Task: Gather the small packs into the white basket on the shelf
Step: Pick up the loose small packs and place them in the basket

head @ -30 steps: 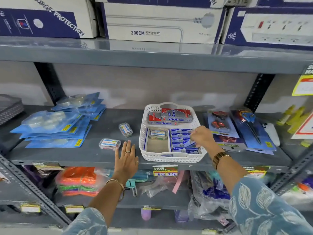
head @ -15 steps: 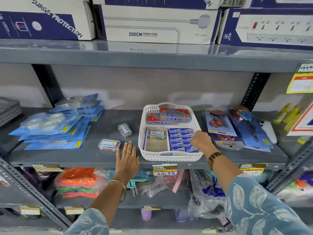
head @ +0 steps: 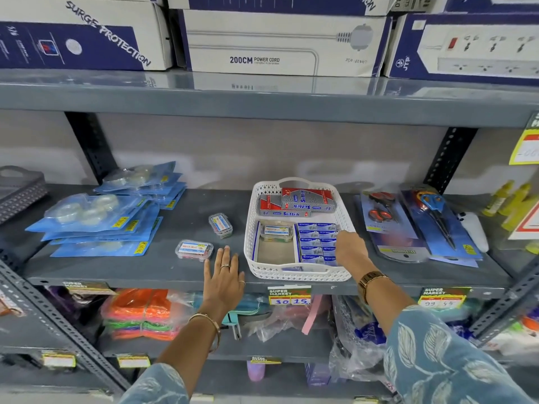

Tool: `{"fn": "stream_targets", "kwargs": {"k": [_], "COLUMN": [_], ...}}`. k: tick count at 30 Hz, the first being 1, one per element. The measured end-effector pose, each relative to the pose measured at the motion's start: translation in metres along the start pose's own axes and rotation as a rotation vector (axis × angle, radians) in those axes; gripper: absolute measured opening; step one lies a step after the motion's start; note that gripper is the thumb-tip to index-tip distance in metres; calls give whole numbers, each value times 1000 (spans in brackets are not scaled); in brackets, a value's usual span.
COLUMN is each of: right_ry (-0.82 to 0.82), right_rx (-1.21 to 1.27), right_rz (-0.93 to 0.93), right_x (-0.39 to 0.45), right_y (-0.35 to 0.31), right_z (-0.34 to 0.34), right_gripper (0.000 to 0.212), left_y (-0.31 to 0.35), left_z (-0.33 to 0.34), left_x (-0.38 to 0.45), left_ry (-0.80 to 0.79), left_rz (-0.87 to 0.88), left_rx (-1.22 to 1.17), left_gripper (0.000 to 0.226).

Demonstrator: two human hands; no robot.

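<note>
The white basket [head: 300,272] stands on the grey shelf [head: 116,269]. Inside it lie rows of small blue packs [head: 316,240], one clear pack [head: 276,231] and two red-and-grey boxes [head: 306,200] at the back. My right hand [head: 348,247] reaches over the basket's right side, fingers curled down on the blue packs; what it holds is hidden. My left hand [head: 225,279] lies flat and open on the shelf, left of the basket. Two clear small packs rest on the shelf: one [head: 194,249] just beyond my left fingertips, the other [head: 220,225] farther back.
Blue blister cards of tape rolls [head: 96,225] are stacked at the left. Carded scissors [head: 431,225] lie right of the basket. Boxes of power cords [head: 277,42] fill the shelf above. Bagged goods sit on the shelf below.
My right hand has slid slightly toward the basket's front right over the blue packs. My left hand stays flat on the shelf. The view has shifted a little.
</note>
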State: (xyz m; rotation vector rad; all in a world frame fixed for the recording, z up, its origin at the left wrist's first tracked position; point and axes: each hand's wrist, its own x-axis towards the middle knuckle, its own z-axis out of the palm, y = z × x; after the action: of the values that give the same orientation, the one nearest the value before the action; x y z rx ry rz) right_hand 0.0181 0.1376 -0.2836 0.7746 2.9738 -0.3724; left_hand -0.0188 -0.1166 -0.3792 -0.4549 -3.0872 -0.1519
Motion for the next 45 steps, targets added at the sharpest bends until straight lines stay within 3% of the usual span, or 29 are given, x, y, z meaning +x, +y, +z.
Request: {"fn": "stream_targets", "kwargs": {"k": [11, 20, 25, 31, 34, 38, 45], "right_ry": [86, 86, 32, -72, -144, -221, -267], "right_rx": [41, 174, 147, 88, 63, -4, -66], "right_rz": [-105, -439, -576, -690, -707, -738, -763], "right_x": [-2, 2, -3, -4, -4, -1, 2], "right_y": [-29, -103, -149, -193, -208, -226, -243], "right_z": [-4, 6, 19, 38, 48, 61, 82], "right_gripper": [26, 33, 40, 37, 38, 43, 53], "left_y": [-12, -41, -73, -104, -113, -124, -135], "left_z": [-3, -8, -13, -12, -12, -13, -10], "left_x": [-2, 2, 2, 6, 10, 14, 20], "left_ry": [91, 140, 76, 105, 38, 19, -12], "left_rz": [-19, -112, -227, -245, -254, -239, -219], "left_rx": [-42, -65, -58, -142, -133, -149, -126], "left_gripper": [64, 67, 70, 79, 78, 101, 87]}}
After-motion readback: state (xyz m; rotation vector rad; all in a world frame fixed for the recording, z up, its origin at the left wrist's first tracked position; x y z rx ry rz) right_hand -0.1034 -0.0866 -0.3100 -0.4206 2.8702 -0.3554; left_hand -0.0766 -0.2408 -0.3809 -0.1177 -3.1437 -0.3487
